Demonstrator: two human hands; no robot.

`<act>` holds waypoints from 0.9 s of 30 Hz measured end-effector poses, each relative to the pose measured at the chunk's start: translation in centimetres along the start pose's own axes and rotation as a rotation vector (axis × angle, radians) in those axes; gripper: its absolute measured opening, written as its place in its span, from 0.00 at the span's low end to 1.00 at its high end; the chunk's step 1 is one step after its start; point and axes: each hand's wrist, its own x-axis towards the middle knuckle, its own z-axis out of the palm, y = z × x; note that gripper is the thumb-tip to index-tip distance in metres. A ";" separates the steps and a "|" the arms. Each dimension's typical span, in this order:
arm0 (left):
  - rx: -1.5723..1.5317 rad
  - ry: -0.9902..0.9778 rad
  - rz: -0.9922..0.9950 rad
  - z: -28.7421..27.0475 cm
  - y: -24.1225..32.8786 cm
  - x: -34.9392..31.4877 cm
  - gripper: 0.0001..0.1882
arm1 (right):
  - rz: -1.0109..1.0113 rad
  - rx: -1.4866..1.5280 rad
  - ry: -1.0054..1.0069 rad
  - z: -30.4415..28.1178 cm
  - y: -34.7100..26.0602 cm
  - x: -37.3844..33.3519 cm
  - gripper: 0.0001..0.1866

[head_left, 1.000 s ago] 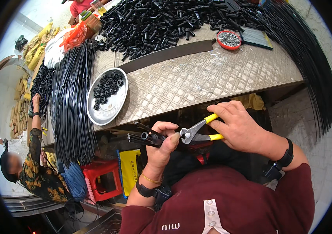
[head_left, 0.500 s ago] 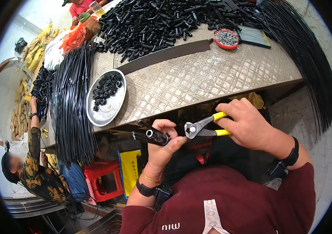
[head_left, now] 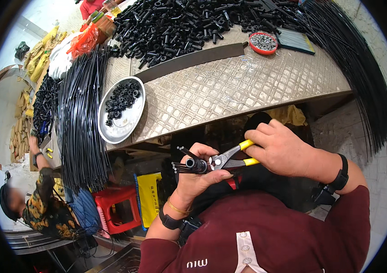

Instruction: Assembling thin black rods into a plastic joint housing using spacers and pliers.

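Note:
In my left hand point(head_left: 193, 184) is a short black tube point(head_left: 196, 165), its open end facing up and left. Several thin black rods point(head_left: 180, 168) stick out beside it, all inside the same closed grip. Yellow-handled end-cutting pliers point(head_left: 221, 160) are in my right hand point(head_left: 277, 148), the fingers wrapped around the grips. Between my left thumb and fingers, the metal jaws sit right at the tube's near end. Whether the jaws bite on a rod or on the tube is too small to tell.
The patterned table point(head_left: 220, 91) bears a heap of black tubular parts point(head_left: 170, 36), a metal bowl point(head_left: 127, 125) of black rings, a red dish point(head_left: 263, 52) of small silver pieces and a dark flat bar point(head_left: 193, 61). Rod bundles point(head_left: 84, 118) hang over its edge. A co-worker point(head_left: 50, 204) is at left.
My left hand has come up and right with the tube, and the plier jaws now meet its end instead of sitting by my thumb tip. At left, the co-worker's arm has dropped lower.

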 end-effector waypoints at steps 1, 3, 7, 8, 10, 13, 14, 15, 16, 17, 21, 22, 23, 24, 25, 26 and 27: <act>-0.020 -0.009 0.003 0.1 0.1 0.2 0.26 | 0.010 -0.054 0.080 0.0 0.0 0.0 0.09; -0.041 -0.018 0.006 0.3 0.4 0.5 0.26 | 0.020 -0.109 0.159 0.0 -0.1 0.2 0.10; -0.044 -0.016 -0.001 0.4 0.7 0.5 0.25 | 0.040 -0.075 0.152 0.0 -0.1 0.5 0.12; -0.050 -0.012 -0.012 0.4 0.7 0.5 0.25 | 0.040 -0.070 0.143 0.1 0.0 0.5 0.12; -0.045 -0.016 -0.007 0.4 0.7 0.5 0.25 | 0.040 -0.073 0.142 0.3 0.0 0.5 0.12; -0.049 -0.016 -0.001 0.3 0.7 0.5 0.24 | 0.038 -0.086 0.130 0.4 0.1 0.6 0.11; -0.059 -0.014 -0.001 0.3 0.7 0.5 0.23 | 0.038 -0.097 0.116 0.5 0.1 0.6 0.11; -0.060 -0.016 -0.002 0.3 0.7 0.5 0.23 | 0.040 -0.098 0.116 0.5 0.1 0.6 0.11; -0.066 -0.015 -0.010 0.3 0.7 0.6 0.23 | 0.041 -0.083 0.103 0.5 0.2 0.6 0.10; -0.073 -0.015 -0.018 0.4 0.7 0.6 0.23 | 0.042 -0.069 0.089 0.5 0.2 0.5 0.10; -0.062 -0.005 0.004 0.5 0.7 0.6 0.22 | 0.021 -0.121 0.150 0.6 0.3 0.8 0.10; -0.070 0.003 0.003 0.4 0.7 0.5 0.22 | 0.020 -0.124 0.135 0.5 0.3 0.9 0.10; -0.079 0.010 0.002 0.4 0.7 0.5 0.22 | 0.020 -0.126 0.121 0.5 0.2 0.9 0.10; -0.078 0.011 0.003 0.4 0.7 0.5 0.22 | 0.019 -0.127 0.122 0.5 0.2 0.9 0.10; -0.074 0.011 0.002 0.3 0.7 0.5 0.22 | 0.026 -0.113 0.115 0.5 0.1 0.9 0.10; -0.070 0.012 0.000 0.2 0.7 0.4 0.22 | 0.033 -0.099 0.108 0.5 0.1 0.9 0.10; -0.069 0.012 0.000 0.2 0.7 0.4 0.22 | 0.033 -0.099 0.108 0.6 0.1 0.9 0.10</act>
